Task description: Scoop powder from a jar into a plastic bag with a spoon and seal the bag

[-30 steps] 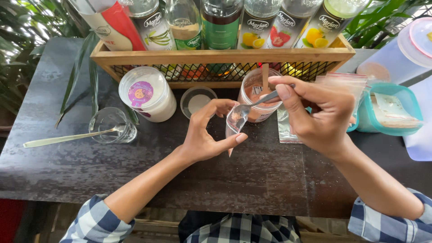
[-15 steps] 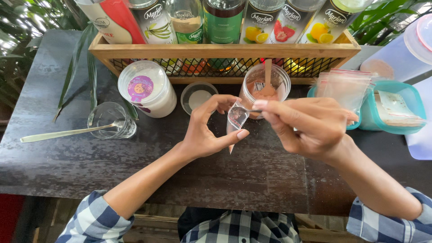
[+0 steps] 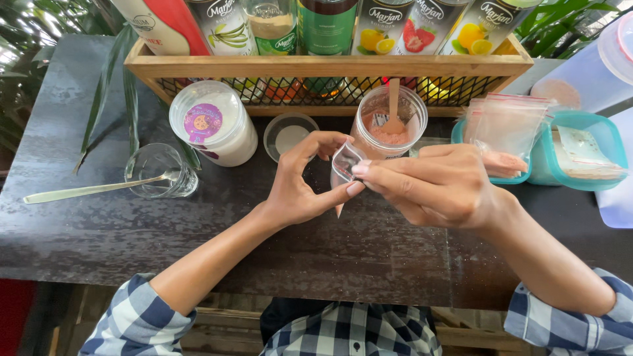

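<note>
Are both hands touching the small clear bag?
Touching. The head view shows the left hand and right hand pinching the small clear bag with their fingertips.

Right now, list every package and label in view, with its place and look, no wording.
Small clear pouch: pinched between left hand and right hand.
White tub: left of them, round purple lid label.
Bottles: wooden rack behind, fruit-picture labels.
Clear bags: right, red-edged, over a teal container.
</note>
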